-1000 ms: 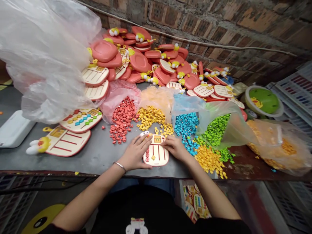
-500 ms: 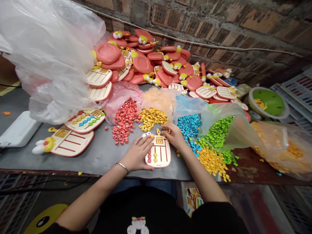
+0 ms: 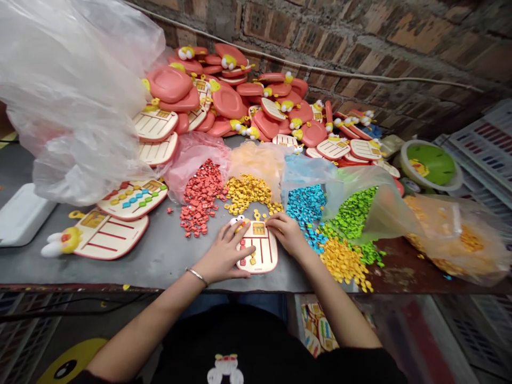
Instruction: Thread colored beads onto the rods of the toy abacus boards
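In front of me a cream slotted board (image 3: pixel 269 257) with a red rim lies on the grey table. Small red and yellow pieces sit in its left slots; its right slots look bare. My left hand (image 3: pixel 224 252) rests over the board's left side, fingers spread, thumb by the lower edge and one fingertip over the yellow pieces. At the upper right corner, my right hand (image 3: pixel 286 232) has its fingertips pinched together against the board. Whatever is between them is too small to make out. Loose yellow pieces (image 3: pixel 248 193) lie just beyond the board.
Heaps of red pieces (image 3: pixel 200 200), blue pieces (image 3: pixel 306 205), green pieces (image 3: pixel 356 216) and more yellow beads (image 3: pixel 346 264) spread from plastic bags. Red-backed boards (image 3: pixel 228 101) pile against the brick wall. Two boards (image 3: pixel 112 234) lie at left beside a white box (image 3: pixel 24 216).
My right hand has come down from the yellow heap's edge to the board's upper right corner. My left index finger has shifted down over the slots. The view has moved slightly.
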`<act>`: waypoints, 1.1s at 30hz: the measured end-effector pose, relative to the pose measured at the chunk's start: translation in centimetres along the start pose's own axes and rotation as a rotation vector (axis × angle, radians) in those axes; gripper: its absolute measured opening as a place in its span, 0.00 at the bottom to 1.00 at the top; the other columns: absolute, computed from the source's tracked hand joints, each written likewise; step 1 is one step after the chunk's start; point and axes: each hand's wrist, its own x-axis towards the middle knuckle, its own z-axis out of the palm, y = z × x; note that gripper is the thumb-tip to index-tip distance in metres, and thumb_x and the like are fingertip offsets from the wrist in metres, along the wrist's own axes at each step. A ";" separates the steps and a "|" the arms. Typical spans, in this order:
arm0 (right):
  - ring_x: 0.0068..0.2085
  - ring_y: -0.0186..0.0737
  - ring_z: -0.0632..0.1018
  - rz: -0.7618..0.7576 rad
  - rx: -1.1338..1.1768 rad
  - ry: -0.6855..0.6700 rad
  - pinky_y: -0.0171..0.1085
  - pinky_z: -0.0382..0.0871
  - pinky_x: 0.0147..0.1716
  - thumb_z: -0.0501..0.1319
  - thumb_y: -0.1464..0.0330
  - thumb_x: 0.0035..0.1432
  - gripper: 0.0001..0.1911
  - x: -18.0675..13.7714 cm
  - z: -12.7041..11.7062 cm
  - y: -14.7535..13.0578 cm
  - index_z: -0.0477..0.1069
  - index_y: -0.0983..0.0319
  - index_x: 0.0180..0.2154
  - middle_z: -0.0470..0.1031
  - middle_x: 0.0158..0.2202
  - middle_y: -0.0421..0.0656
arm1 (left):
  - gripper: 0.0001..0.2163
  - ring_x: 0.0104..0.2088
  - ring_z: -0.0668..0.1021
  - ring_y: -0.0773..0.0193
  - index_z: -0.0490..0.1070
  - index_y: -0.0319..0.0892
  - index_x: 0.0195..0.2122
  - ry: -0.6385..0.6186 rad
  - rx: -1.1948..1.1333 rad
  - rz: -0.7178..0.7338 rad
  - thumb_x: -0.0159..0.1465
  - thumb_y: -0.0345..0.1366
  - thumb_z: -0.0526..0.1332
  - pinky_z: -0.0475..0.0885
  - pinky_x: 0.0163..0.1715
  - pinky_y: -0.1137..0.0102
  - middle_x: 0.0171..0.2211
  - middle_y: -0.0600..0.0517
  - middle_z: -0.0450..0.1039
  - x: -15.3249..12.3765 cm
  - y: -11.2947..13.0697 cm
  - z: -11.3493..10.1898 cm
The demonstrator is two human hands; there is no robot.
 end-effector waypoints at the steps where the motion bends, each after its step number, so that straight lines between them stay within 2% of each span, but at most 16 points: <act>1: 0.40 0.43 0.75 0.012 -0.023 -0.006 0.42 0.72 0.41 0.56 0.70 0.64 0.09 -0.1 0.3 0.1 0.76 0.59 0.39 0.74 0.36 0.46 | 0.27 0.68 0.44 0.40 0.71 0.51 0.54 0.001 -0.008 0.010 0.58 0.60 0.61 0.44 0.63 0.44 0.70 0.46 0.40 0.0 0.0 0.0; 5: 0.41 0.45 0.76 0.058 -0.030 -0.025 0.44 0.71 0.43 0.58 0.71 0.63 0.10 -0.5 0.6 0.2 0.76 0.59 0.44 0.78 0.38 0.47 | 0.25 0.69 0.42 0.40 0.70 0.54 0.55 -0.006 -0.019 0.038 0.59 0.58 0.61 0.44 0.62 0.43 0.71 0.47 0.39 -0.1 0.1 0.1; 9: 0.40 0.43 0.78 0.149 0.107 -0.070 0.43 0.72 0.42 0.61 0.72 0.60 0.17 -1.4 0.4 0.1 0.72 0.58 0.51 0.79 0.39 0.45 | 0.34 0.68 0.45 0.41 0.65 0.45 0.59 -0.018 0.016 -0.006 0.57 0.60 0.62 0.44 0.63 0.45 0.70 0.40 0.41 0.1 0.2 0.1; 14: 0.41 0.45 0.80 0.269 0.306 0.052 0.45 0.74 0.43 0.65 0.69 0.56 0.17 -2.8 1.3 0.9 0.75 0.57 0.49 0.80 0.42 0.46 | 0.43 0.68 0.49 0.45 0.57 0.41 0.63 -0.005 0.007 -0.034 0.53 0.64 0.62 0.44 0.65 0.50 0.69 0.40 0.46 0.3 0.0 0.1; 16: 0.39 0.45 0.81 0.286 0.378 0.026 0.44 0.75 0.42 0.66 0.68 0.55 0.17 -2.8 1.2 1.2 0.76 0.58 0.47 0.81 0.40 0.46 | 0.45 0.68 0.50 0.46 0.54 0.40 0.64 -0.003 -0.008 -0.034 0.53 0.64 0.62 0.45 0.65 0.51 0.68 0.39 0.47 0.3 0.0 0.1; 20: 0.35 0.43 0.81 0.254 0.437 -0.135 0.42 0.75 0.39 0.68 0.66 0.54 0.15 -2.3 0.4 1.4 0.77 0.60 0.45 0.81 0.36 0.45 | 0.49 0.68 0.53 0.47 0.47 0.38 0.67 -0.004 -0.040 -0.044 0.52 0.64 0.62 0.46 0.65 0.53 0.68 0.39 0.49 0.4 -0.2 0.0; 26: 0.33 0.44 0.81 0.244 0.480 -0.060 0.42 0.75 0.38 0.68 0.62 0.54 0.16 -1.7 1.6 0.3 0.77 0.59 0.44 0.81 0.33 0.45 | 0.53 0.67 0.53 0.46 0.40 0.40 0.69 0.011 -0.043 -0.055 0.52 0.63 0.64 0.47 0.65 0.54 0.68 0.39 0.48 0.4 -0.3 -0.1; 29: 0.33 0.43 0.80 0.169 0.459 -0.103 0.44 0.73 0.41 0.68 0.63 0.55 0.14 -1.6 2.3 -0.6 0.77 0.59 0.44 0.81 0.29 0.43 | 0.55 0.67 0.53 0.47 0.37 0.39 0.69 0.016 -0.026 -0.054 0.52 0.63 0.63 0.46 0.65 0.55 0.68 0.40 0.48 0.4 -0.4 0.1; 31: 0.35 0.42 0.80 0.136 0.473 -0.113 0.44 0.72 0.43 0.66 0.63 0.57 0.16 -1.6 2.2 -1.0 0.75 0.59 0.47 0.81 0.32 0.43 | 0.55 0.67 0.54 0.47 0.36 0.38 0.70 0.012 -0.022 -0.063 0.51 0.65 0.62 0.47 0.65 0.55 0.68 0.40 0.49 0.3 -0.4 0.1; 33: 0.41 0.43 0.79 0.119 0.461 -0.076 0.44 0.72 0.45 0.66 0.63 0.58 0.17 -1.5 1.6 -1.2 0.74 0.58 0.49 0.80 0.40 0.46 | 0.56 0.67 0.54 0.47 0.36 0.38 0.70 0.005 -0.021 -0.073 0.51 0.66 0.62 0.47 0.65 0.55 0.68 0.40 0.49 0.3 -0.4 0.2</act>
